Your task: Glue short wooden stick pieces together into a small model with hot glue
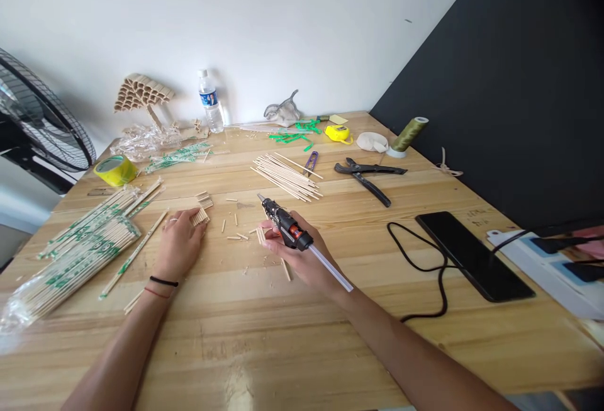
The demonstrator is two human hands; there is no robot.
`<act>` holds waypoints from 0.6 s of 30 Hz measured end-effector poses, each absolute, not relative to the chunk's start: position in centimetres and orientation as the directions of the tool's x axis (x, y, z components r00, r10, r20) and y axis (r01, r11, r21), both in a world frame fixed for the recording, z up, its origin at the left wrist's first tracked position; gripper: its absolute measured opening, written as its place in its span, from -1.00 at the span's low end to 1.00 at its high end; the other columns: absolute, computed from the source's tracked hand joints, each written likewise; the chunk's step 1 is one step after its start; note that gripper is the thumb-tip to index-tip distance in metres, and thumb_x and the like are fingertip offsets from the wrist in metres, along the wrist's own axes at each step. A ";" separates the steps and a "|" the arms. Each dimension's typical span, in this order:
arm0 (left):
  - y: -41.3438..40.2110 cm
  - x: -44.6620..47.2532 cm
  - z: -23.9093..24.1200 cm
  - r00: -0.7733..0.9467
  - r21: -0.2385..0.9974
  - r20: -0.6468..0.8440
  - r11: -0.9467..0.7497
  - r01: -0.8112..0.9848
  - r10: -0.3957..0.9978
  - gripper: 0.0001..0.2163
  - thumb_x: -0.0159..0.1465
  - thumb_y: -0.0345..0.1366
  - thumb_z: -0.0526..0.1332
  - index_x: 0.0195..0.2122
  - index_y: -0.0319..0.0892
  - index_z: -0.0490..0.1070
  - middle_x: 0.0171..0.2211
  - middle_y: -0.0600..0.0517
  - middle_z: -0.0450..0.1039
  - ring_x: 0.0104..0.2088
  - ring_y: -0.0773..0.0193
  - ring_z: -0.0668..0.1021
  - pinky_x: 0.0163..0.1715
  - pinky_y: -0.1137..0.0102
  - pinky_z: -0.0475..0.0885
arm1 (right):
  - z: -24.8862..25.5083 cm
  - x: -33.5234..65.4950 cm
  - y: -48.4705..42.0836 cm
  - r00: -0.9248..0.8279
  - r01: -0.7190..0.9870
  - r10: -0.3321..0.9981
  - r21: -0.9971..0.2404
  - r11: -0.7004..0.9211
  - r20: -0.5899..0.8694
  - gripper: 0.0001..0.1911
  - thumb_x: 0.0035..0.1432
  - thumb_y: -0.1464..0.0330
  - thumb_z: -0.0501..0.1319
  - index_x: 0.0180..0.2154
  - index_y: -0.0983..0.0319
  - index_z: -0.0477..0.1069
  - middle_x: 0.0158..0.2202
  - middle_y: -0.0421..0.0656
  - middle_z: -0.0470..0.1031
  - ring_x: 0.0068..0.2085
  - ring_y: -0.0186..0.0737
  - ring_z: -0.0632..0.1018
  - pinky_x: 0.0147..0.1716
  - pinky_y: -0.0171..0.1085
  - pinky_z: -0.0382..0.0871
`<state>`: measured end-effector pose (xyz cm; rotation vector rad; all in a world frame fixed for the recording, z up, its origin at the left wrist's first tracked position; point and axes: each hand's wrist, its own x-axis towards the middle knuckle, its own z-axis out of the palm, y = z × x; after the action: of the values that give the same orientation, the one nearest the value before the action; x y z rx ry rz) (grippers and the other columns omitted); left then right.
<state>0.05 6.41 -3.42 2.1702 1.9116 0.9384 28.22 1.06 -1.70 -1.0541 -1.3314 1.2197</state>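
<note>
My right hand (302,260) is closed around a black glue gun (285,225) with a clear glue stick sticking out of its back, nozzle pointing up and left. My left hand (182,241) lies on the wooden table (302,335) with its fingers pinched on a small panel of short glued sticks (201,216). A second small stick panel (204,199) lies just beyond it. Short cut stick pieces (236,228) are scattered between my hands.
Wrapped chopstick bundles (80,247) lie at the left, loose skewers (287,175) at centre back. Black pliers (368,178), purple snips (310,162), yellow tape (116,168), a water bottle (210,101), a thread spool (409,134), a phone (472,253) with cable and a fan (38,121) surround them.
</note>
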 end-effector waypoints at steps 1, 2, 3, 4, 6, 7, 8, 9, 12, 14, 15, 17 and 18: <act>6.3 0.1 -3.3 0.023 0.448 0.397 -0.215 0.868 0.918 -0.69 0.32 -0.16 0.24 0.03 -0.17 0.49 0.01 -0.23 0.53 0.07 -0.21 0.53 0.15 -0.10 0.38 | -1.7 28.2 1.0 -0.117 -0.026 0.987 -0.993 0.111 0.114 -0.72 0.13 0.24 0.42 -0.14 0.15 0.47 -0.12 -0.08 0.68 -0.13 -0.07 0.69 -0.17 -0.16 0.58; 6.1 0.3 -3.2 0.029 0.438 0.429 -0.236 0.868 0.903 -0.70 0.32 -0.17 0.24 0.03 -0.16 0.49 0.03 -0.22 0.51 0.09 -0.19 0.52 0.17 -0.09 0.36 | -1.6 28.1 1.0 -0.121 -0.028 0.986 -0.994 0.110 0.113 -0.72 0.13 0.24 0.42 -0.14 0.15 0.47 -0.12 -0.09 0.69 -0.13 -0.07 0.69 -0.16 -0.15 0.58; 5.8 0.7 -2.9 0.041 0.427 0.470 -0.268 0.864 0.882 -0.71 0.33 -0.17 0.25 0.03 -0.15 0.49 0.03 -0.20 0.49 0.10 -0.16 0.51 0.19 -0.07 0.36 | -1.7 28.1 1.0 -0.127 -0.033 0.985 -0.993 0.111 0.114 -0.72 0.13 0.23 0.42 -0.14 0.14 0.47 -0.13 -0.10 0.69 -0.14 -0.07 0.69 -0.15 -0.15 0.58; 5.4 1.1 -2.6 0.065 0.420 0.510 -0.315 0.851 0.857 -0.72 0.35 -0.17 0.25 0.03 -0.15 0.49 0.03 -0.18 0.48 0.10 -0.12 0.52 0.19 -0.03 0.37 | -1.7 28.0 0.9 -0.134 -0.040 0.984 -0.993 0.113 0.117 -0.71 0.13 0.23 0.42 -0.14 0.14 0.47 -0.13 -0.10 0.69 -0.14 -0.07 0.69 -0.15 -0.14 0.59; 4.3 2.3 -2.0 0.126 0.431 0.553 -0.412 0.802 0.824 -0.78 0.39 -0.18 0.25 0.00 -0.13 0.50 -0.03 -0.14 0.50 0.06 -0.05 0.54 0.15 0.05 0.41 | -1.8 27.9 0.9 -0.149 -0.054 0.982 -0.992 0.110 0.117 -0.71 0.12 0.24 0.42 -0.14 0.14 0.46 -0.11 -0.09 0.69 -0.14 -0.08 0.69 -0.14 -0.15 0.59; 3.8 2.8 -1.8 0.176 0.459 0.545 -0.468 0.755 0.820 -0.79 0.39 -0.19 0.26 -0.01 -0.13 0.49 -0.04 -0.12 0.51 0.02 -0.01 0.56 0.10 0.11 0.44 | -1.8 27.8 0.9 -0.155 -0.059 0.982 -0.993 0.102 0.110 -0.71 0.11 0.24 0.43 -0.15 0.15 0.45 -0.09 -0.09 0.68 -0.15 -0.09 0.70 -0.14 -0.16 0.59; 3.3 3.4 -1.7 0.232 0.487 0.527 -0.514 0.706 0.818 -0.79 0.39 -0.20 0.28 0.00 -0.12 0.49 -0.05 -0.11 0.52 0.00 0.02 0.58 0.06 0.15 0.46 | -1.8 27.7 0.8 -0.160 -0.064 0.982 -0.994 0.090 0.099 -0.71 0.10 0.25 0.43 -0.16 0.15 0.45 -0.08 -0.08 0.68 -0.15 -0.09 0.70 -0.14 -0.16 0.59; 3.0 3.8 -1.8 0.271 0.492 0.518 -0.542 0.681 0.811 -0.78 0.38 -0.20 0.29 0.02 -0.10 0.48 -0.04 -0.10 0.52 0.01 0.03 0.58 0.06 0.16 0.46 | -1.9 27.7 0.8 -0.166 -0.067 0.982 -0.995 0.077 0.087 -0.70 0.09 0.25 0.44 -0.17 0.15 0.44 -0.07 -0.08 0.67 -0.16 -0.10 0.69 -0.13 -0.16 0.58; 2.8 4.2 -2.7 0.338 0.465 0.465 -0.551 0.693 0.818 -0.73 0.39 -0.22 0.28 0.10 -0.08 0.47 0.03 -0.13 0.52 0.08 -0.02 0.54 0.12 0.09 0.41 | -2.0 27.6 0.9 -0.180 -0.070 0.981 -0.996 0.055 0.067 -0.69 0.08 0.25 0.44 -0.17 0.16 0.44 -0.11 -0.09 0.66 -0.17 -0.11 0.68 -0.13 -0.16 0.57; 3.3 3.9 -3.5 0.343 0.436 0.439 -0.531 0.727 0.830 -0.75 0.40 -0.23 0.26 0.07 -0.09 0.50 0.01 -0.14 0.55 0.06 -0.03 0.55 0.10 0.06 0.40 | -2.2 27.6 1.0 -0.182 -0.053 0.980 -0.996 0.067 0.076 -0.70 0.09 0.26 0.42 -0.15 0.16 0.44 -0.17 -0.12 0.65 -0.19 -0.13 0.66 -0.14 -0.17 0.55; 3.6 3.7 -3.8 0.354 0.423 0.413 -0.521 0.741 0.839 -0.77 0.40 -0.23 0.25 0.04 -0.09 0.51 -0.01 -0.14 0.56 0.05 -0.04 0.55 0.08 0.05 0.40 | -2.3 27.7 1.0 -0.185 -0.034 0.980 -0.997 0.074 0.079 -0.71 0.09 0.27 0.42 -0.16 0.16 0.44 -0.22 -0.15 0.63 -0.21 -0.14 0.65 -0.15 -0.18 0.54; 3.9 3.4 -4.1 0.385 0.407 0.363 -0.516 0.754 0.849 -0.82 0.40 -0.25 0.22 -0.04 -0.09 0.55 -0.05 -0.12 0.57 0.02 -0.02 0.55 0.06 0.06 0.39 | -2.5 27.7 1.2 -0.207 0.008 0.974 -0.996 0.090 0.087 -0.76 0.10 0.30 0.40 -0.20 0.16 0.43 -0.28 -0.19 0.61 -0.25 -0.17 0.62 -0.17 -0.20 0.52; 4.0 3.3 -4.1 0.402 0.403 0.343 -0.519 0.754 0.849 -0.84 0.41 -0.26 0.20 -0.09 -0.09 0.56 -0.07 -0.12 0.57 0.01 -0.01 0.55 0.06 0.07 0.39 | -2.7 27.7 1.2 -0.227 0.020 0.970 -0.995 0.098 0.091 -0.77 0.11 0.30 0.40 -0.23 0.16 0.41 -0.28 -0.19 0.60 -0.26 -0.19 0.60 -0.18 -0.21 0.51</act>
<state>3.34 4.00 -4.11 2.4710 1.4303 0.7704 27.69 1.19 -2.69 -1.0440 -1.4412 1.2859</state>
